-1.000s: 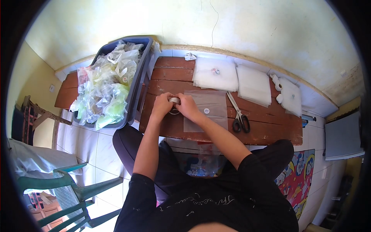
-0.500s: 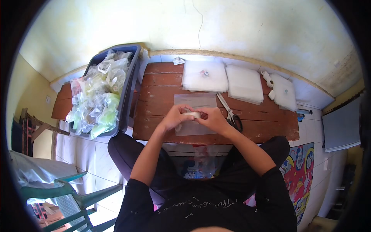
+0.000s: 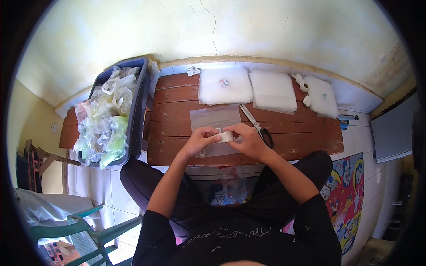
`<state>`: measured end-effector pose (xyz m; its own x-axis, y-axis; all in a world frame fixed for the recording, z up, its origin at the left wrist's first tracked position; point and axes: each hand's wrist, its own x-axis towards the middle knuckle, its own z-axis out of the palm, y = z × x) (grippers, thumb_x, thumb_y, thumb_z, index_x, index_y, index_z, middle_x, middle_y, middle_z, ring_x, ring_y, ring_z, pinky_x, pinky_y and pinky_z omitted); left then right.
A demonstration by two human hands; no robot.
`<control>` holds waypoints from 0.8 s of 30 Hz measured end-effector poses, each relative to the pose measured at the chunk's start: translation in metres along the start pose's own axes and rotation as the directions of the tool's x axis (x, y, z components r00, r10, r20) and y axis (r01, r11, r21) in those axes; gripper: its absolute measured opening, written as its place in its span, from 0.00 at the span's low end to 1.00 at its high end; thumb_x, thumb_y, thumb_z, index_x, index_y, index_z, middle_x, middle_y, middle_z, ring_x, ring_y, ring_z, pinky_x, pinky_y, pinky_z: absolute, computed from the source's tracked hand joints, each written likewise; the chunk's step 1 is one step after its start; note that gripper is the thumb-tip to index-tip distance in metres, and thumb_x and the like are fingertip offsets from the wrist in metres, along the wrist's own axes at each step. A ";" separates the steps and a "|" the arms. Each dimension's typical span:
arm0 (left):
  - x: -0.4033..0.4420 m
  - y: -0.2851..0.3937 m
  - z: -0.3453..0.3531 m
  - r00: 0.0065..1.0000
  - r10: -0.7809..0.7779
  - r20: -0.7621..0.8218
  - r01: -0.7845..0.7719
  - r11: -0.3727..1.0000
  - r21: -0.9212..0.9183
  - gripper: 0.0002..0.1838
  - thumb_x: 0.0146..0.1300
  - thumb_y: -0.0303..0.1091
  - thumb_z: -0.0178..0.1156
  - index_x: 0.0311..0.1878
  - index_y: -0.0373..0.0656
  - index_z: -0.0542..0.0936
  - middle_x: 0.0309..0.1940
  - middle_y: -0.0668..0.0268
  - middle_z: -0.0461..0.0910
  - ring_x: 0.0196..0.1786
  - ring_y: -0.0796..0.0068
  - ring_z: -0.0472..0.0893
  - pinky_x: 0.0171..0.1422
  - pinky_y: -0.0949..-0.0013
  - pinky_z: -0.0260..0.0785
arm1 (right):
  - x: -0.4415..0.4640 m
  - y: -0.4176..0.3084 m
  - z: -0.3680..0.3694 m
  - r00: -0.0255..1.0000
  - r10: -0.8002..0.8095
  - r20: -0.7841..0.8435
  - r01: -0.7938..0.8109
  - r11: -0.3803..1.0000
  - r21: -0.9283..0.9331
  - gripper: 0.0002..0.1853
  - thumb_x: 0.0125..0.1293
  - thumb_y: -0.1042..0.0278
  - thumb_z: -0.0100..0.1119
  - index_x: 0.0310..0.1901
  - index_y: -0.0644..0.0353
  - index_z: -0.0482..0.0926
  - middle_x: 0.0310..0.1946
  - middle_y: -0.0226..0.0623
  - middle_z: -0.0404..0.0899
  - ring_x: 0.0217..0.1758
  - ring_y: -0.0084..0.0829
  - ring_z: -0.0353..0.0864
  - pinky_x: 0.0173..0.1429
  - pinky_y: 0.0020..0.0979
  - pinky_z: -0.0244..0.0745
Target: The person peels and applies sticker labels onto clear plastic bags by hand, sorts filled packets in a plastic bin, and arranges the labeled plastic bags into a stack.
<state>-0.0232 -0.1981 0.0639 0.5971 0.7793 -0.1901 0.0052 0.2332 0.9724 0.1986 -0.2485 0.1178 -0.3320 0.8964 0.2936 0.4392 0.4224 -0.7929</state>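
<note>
A white roll is held above a flat clear bag on the tabletop, grasped on one side by the right grip and pinched on the other by the left grip; scissors are laid beside the bag, plastic stacks are set behind, and a tub at left is heaped with filled bags

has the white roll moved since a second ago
Yes: rightward, judged against the wooden table; the white roll went from left of the plastic sheet to over it.
</note>
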 end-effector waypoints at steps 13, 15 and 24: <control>-0.001 -0.002 -0.010 0.993 -0.084 0.088 0.079 0.995 0.054 0.09 0.64 0.36 0.67 0.33 0.41 0.84 0.26 0.77 0.79 0.32 0.88 0.74 0.37 0.79 0.64 | -0.001 -0.002 -0.001 0.998 0.056 0.032 -0.057 0.998 0.033 0.23 0.52 0.74 0.69 0.53 0.58 0.81 0.41 0.38 0.84 0.27 0.26 0.81 0.36 0.27 0.79; 0.000 -0.005 -0.013 0.991 -0.089 0.098 0.083 0.994 0.069 0.09 0.63 0.35 0.68 0.33 0.40 0.84 0.28 0.75 0.81 0.32 0.87 0.75 0.38 0.78 0.66 | -0.001 -0.004 -0.003 0.997 0.071 0.023 -0.073 0.996 0.057 0.23 0.52 0.74 0.69 0.53 0.58 0.81 0.41 0.38 0.84 0.25 0.25 0.81 0.33 0.26 0.78; -0.001 -0.001 -0.008 0.986 -0.102 0.132 0.085 0.989 0.125 0.09 0.62 0.35 0.68 0.31 0.39 0.84 0.27 0.74 0.81 0.33 0.87 0.75 0.39 0.77 0.66 | 0.000 0.004 -0.006 0.997 0.072 -0.017 -0.066 0.971 0.231 0.21 0.56 0.78 0.68 0.53 0.61 0.80 0.43 0.39 0.84 0.34 0.23 0.85 0.39 0.24 0.82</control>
<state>-0.0306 -0.1947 0.0619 0.6939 0.6680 -0.2687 0.1561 0.2247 0.9618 0.2053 -0.2455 0.1178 -0.2849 0.9267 0.2450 0.2552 0.3196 -0.9125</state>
